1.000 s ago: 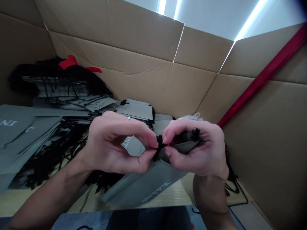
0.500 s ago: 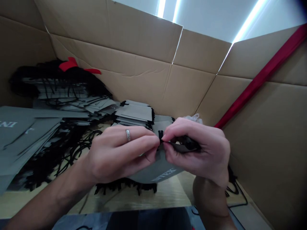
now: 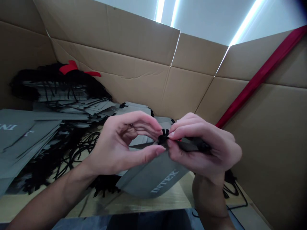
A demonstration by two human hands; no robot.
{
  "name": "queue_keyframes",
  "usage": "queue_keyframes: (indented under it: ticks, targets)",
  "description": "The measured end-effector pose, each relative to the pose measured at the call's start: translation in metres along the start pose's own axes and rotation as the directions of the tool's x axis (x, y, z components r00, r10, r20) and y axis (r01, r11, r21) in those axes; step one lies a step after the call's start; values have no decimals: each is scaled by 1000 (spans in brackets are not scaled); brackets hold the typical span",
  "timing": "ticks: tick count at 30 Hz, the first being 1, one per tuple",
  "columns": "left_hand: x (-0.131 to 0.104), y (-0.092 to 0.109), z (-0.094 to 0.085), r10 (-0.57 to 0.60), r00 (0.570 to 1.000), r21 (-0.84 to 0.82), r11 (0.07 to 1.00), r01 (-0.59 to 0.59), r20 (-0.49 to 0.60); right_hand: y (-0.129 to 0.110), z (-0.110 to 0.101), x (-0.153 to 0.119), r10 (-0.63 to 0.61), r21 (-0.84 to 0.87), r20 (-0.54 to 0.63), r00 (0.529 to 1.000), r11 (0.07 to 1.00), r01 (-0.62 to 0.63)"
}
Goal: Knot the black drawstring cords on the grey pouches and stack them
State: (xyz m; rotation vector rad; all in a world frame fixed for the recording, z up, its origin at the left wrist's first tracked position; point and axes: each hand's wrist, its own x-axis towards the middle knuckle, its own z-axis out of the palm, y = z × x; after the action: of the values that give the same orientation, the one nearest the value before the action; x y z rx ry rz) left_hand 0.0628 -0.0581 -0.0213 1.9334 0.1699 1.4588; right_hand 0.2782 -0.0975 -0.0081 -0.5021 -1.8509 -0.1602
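Observation:
A grey drawstring bag [image 3: 153, 179] printed "INTEX" hangs tilted below my hands, above the table. At its top edge sits a knot of black cord [image 3: 163, 136] with two short ends sticking up. My right hand [image 3: 203, 147] is closed, thumb and index finger pinching the cord just right of the knot, and more black cord and grey fabric lie under its curled fingers. Around the knot's left side curves my left hand [image 3: 124, 143], its thumb and fingers apart; the fingertips are very close to the knot, and contact is hard to make out.
Stacked grey bags with black cords [image 3: 62, 89] rise at the left, red strips [image 3: 69, 67] on top. Flat grey bags [image 3: 16, 140] and tangled black cords [image 3: 81, 143] spread below them. Another stack [image 3: 134, 107] stands behind my hands. Cardboard walls [image 3: 139, 67] enclose the table [image 3: 165, 198].
My left hand has let go of the cord and opened, thumb and fingers spreading apart. The right hand has shifted slightly right, still pinching. More of the bag's printed front shows.

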Motion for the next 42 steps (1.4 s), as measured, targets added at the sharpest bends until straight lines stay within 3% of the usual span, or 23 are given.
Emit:
queue_keyframes:
  ticks: [2,5,8,12,25,29,31,34,42]
  targets:
    - [-1,1,2,-54,999,-8,999,54,-6,-1,-2,0,-24,-34,29,999,999,25]
    - [-4,1,5,-15,999,55,998,17,-42,-4,-5,0,-12,-9,50,999,1000,13]
    - [-8,1,6,27,994,162,987,-10,-101,-9,-8,1,164,63,34,986,984,-166]
    - [-12,2,8,96,988,327,944,-53,-118,-11,-13,2,354,47,122,927,931,-362]
    - [-13,-2,10,267,964,524,821,-228,1,-7,-12,2,378,-28,185,907,925,-380]
    - [-15,-1,10,197,980,557,815,-158,-11,-9,-11,1,374,-60,167,912,927,-369]
    - [-14,0,9,94,995,472,879,-73,-21,-9,-11,1,386,-64,162,908,923,-380]
    - [-11,0,5,-45,997,356,934,22,56,-9,-12,2,413,-35,148,899,910,-412]
    - [-6,3,-3,-61,979,413,911,-26,197,-8,-16,8,464,51,168,870,877,-478]
